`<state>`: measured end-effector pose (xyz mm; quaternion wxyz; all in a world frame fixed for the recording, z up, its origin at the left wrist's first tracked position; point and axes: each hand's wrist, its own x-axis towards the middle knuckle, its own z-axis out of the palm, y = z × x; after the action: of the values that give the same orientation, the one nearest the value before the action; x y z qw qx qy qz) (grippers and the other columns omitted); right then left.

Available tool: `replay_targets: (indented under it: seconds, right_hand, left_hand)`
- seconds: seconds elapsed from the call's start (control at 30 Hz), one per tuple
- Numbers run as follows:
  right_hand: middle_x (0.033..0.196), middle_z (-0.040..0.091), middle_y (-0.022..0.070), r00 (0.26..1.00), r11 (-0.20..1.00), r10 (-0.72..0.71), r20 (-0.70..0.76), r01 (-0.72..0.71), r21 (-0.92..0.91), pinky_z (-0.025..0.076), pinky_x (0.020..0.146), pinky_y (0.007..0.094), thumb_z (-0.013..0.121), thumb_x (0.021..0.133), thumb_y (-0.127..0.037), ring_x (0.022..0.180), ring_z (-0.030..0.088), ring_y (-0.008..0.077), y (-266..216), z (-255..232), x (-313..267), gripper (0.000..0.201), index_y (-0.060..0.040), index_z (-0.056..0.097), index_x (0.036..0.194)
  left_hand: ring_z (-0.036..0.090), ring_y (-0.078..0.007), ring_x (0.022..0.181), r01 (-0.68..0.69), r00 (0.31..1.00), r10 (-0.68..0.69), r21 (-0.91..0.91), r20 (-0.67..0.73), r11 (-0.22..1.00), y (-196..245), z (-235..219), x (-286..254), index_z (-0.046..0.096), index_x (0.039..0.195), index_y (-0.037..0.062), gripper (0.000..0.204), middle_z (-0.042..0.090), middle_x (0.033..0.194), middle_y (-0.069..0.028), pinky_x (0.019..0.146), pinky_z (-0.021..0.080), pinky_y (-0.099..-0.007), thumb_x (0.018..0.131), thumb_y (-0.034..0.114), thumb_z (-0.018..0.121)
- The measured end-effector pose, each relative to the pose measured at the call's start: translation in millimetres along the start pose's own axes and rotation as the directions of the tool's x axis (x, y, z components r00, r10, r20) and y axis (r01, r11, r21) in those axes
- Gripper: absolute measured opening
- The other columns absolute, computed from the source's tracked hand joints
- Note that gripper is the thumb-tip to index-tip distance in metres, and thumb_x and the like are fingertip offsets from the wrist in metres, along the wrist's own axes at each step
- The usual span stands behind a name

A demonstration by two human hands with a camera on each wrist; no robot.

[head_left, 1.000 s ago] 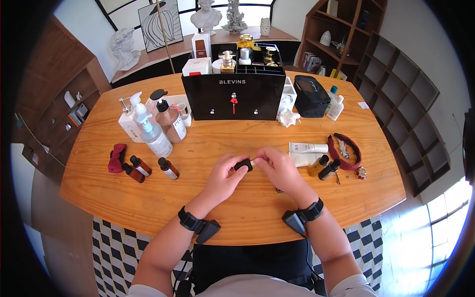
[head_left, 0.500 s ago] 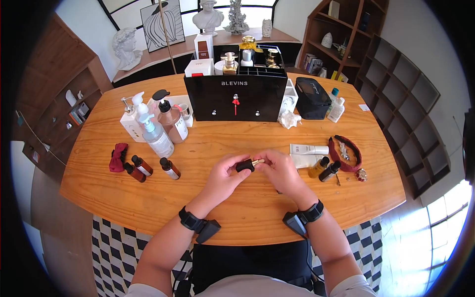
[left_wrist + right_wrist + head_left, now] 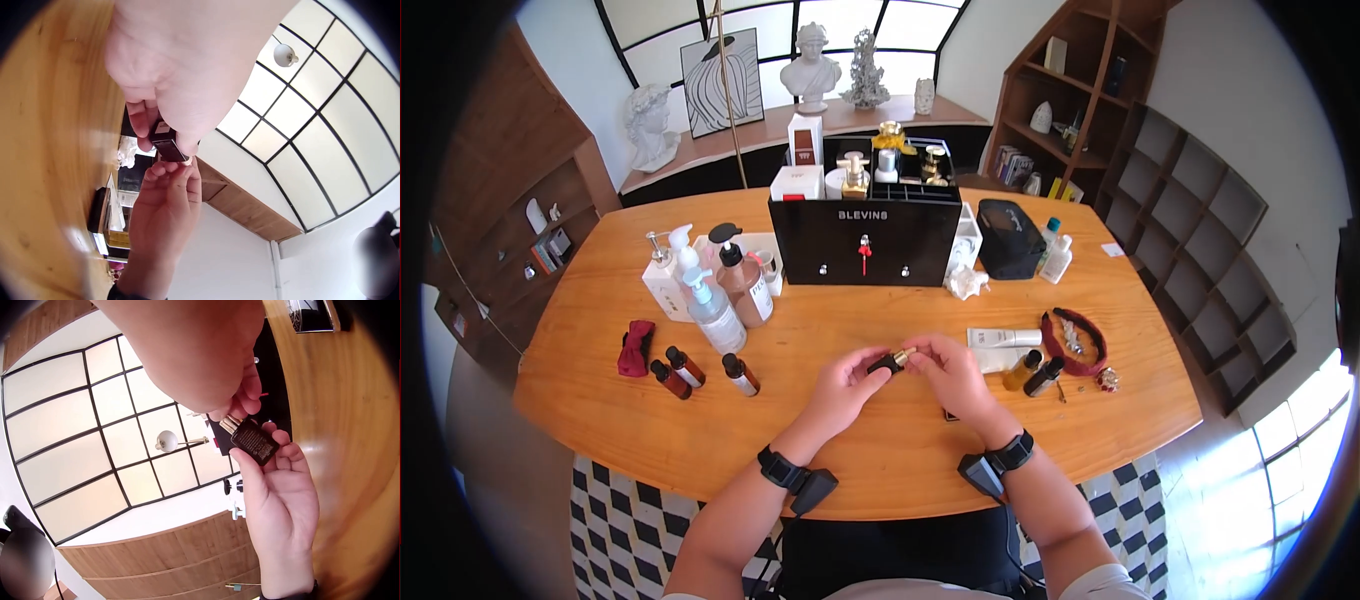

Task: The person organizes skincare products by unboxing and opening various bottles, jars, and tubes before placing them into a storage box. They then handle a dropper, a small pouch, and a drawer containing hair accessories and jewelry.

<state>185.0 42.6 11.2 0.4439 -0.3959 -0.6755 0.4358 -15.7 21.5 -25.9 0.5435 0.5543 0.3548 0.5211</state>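
Note:
My left hand [image 3: 847, 383] grips a small flat dark bottle [image 3: 255, 443] between thumb and fingers, above the middle of the wooden table. Small print covers the bottle's face in the right wrist view, and a gold neck [image 3: 230, 423] rises from one end. Around this gold end, the thumb and fingertips of my right hand [image 3: 952, 378] pinch; they partly hide it. From the left wrist side, the dark bottle [image 3: 169, 147] lies between both hands. A dark-edged item [image 3: 951, 414] lies on the table, mostly covered by my right wrist.
Brown bottles [image 3: 741, 376], a bow [image 3: 636, 348] and pump bottles [image 3: 718, 315] stand left. A black organizer [image 3: 865, 240] is at the back, with a black case [image 3: 1010, 240] beside it. Tubes [image 3: 1003, 338], a yellow bottle [image 3: 1022, 370], a dark-capped bottle [image 3: 1043, 379] and a headband [image 3: 1098, 345] are right.
The small bottle has turned in my left hand, and more of its gold neck shows. My right fingertips stay at that end. The head view has tilted up.

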Motion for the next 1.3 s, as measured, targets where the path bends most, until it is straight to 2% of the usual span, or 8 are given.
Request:
replay_targets:
  seconds: [0.17,0.27,0.43,0.5,0.67,0.9,1.13,1.3]
  right_hand:
    - [0.096,0.073,0.0114,1.000,0.996,0.014,0.005,-0.013,-0.089,0.055,0.077,0.0282,0.067,0.095,-0.007,0.087,0.070,0.0157,-1.7,-1.8,0.7,0.018,0.0025,0.069,0.110]
    - [0.086,0.070,0.0067,0.992,0.908,-0.125,0.019,0.122,-0.401,0.052,0.072,0.0279,0.068,0.093,-0.006,0.078,0.065,0.0126,-34.3,-3.6,0.8,0.011,-0.0010,0.072,0.103]
    - [0.088,0.073,0.0104,0.945,0.735,-0.313,0.095,0.304,-0.606,0.053,0.069,0.0335,0.068,0.090,-0.009,0.078,0.070,0.0264,-87.3,-30.6,45.3,0.008,-0.0045,0.072,0.095]
    - [0.084,0.071,0.0118,0.918,0.712,-0.382,0.102,0.363,-0.601,0.053,0.069,0.0357,0.068,0.090,-0.010,0.076,0.069,0.0269,-112.3,-46.8,86.1,0.007,-0.0040,0.071,0.093]
    - [0.089,0.071,0.0139,0.913,0.569,-0.407,0.032,0.281,-0.773,0.054,0.077,0.0417,0.067,0.090,-0.016,0.088,0.068,0.0327,-144.4,-68.2,196.7,0.013,-0.0043,0.071,0.094]
    - [0.097,0.072,0.0114,0.955,0.387,-0.295,-0.038,0.084,-0.918,0.055,0.082,0.0438,0.065,0.089,-0.018,0.096,0.069,0.0323,-108.3,-71.7,303.1,0.012,-0.0110,0.073,0.094]
    - [0.101,0.073,0.0123,0.981,0.151,-0.184,-0.063,-0.035,-0.988,0.055,0.083,0.0442,0.065,0.089,-0.018,0.100,0.069,0.0322,-62.3,-61.4,341.2,0.014,-0.0124,0.077,0.093]
    - [0.105,0.068,0.0085,0.944,0.005,-0.329,0.006,0.008,-1.000,0.051,0.090,0.0415,0.069,0.086,-0.020,0.107,0.061,0.0286,-46.9,-63.8,347.2,0.012,-0.0136,0.078,0.092]
  left_hand:
    - [0.066,-0.0172,0.103,0.165,0.986,-0.164,-0.124,0.022,0.978,4.6,-4.8,-1.5,0.055,0.134,-0.0020,0.040,0.065,0.122,-0.0111,0.094,0.052,-0.0298,0.107,0.027,0.053]
    - [0.066,-0.0186,0.103,0.072,0.996,-0.079,-0.157,-0.039,0.985,-16.9,-9.1,5.0,0.056,0.132,-0.0009,0.041,0.066,0.118,-0.0109,0.093,0.051,-0.0301,0.108,0.032,0.049]
    - [0.064,-0.0144,0.096,-0.015,0.994,-0.001,-0.140,-0.113,0.990,-18.8,-8.4,5.1,0.060,0.121,-0.0016,0.036,0.066,0.104,-0.0081,0.087,0.051,-0.0282,0.108,0.031,0.050]
    - [0.064,-0.0142,0.095,-0.021,0.992,0.005,-0.126,-0.124,0.992,-11.8,-7.2,3.4,0.061,0.117,-0.0017,0.035,0.066,0.102,-0.0079,0.087,0.051,-0.0282,0.107,0.030,0.050]
    - [0.064,-0.0140,0.094,-0.044,0.987,0.032,-0.070,-0.158,0.997,-2.4,-2.2,1.1,0.063,0.113,-0.0034,0.036,0.066,0.099,-0.0078,0.086,0.050,-0.0277,0.106,0.031,0.054]
    - [0.064,-0.0142,0.092,-0.089,0.978,0.058,-0.152,-0.201,0.984,0.9,-5.2,1.2,0.064,0.113,-0.0028,0.036,0.067,0.097,-0.0069,0.085,0.051,-0.0286,0.105,0.031,0.057]
    - [0.064,-0.0142,0.090,-0.075,0.977,0.052,-0.105,-0.208,0.992,-8.5,-10.0,5.7,0.064,0.112,-0.0021,0.032,0.067,0.095,-0.0065,0.082,0.052,-0.0285,0.103,0.029,0.060]
    - [0.064,-0.0141,0.087,-0.082,0.976,0.058,-0.106,-0.209,0.991,-10.6,-9.8,8.4,0.064,0.111,-0.0019,0.030,0.066,0.094,-0.0064,0.080,0.052,-0.0281,0.103,0.027,0.061]
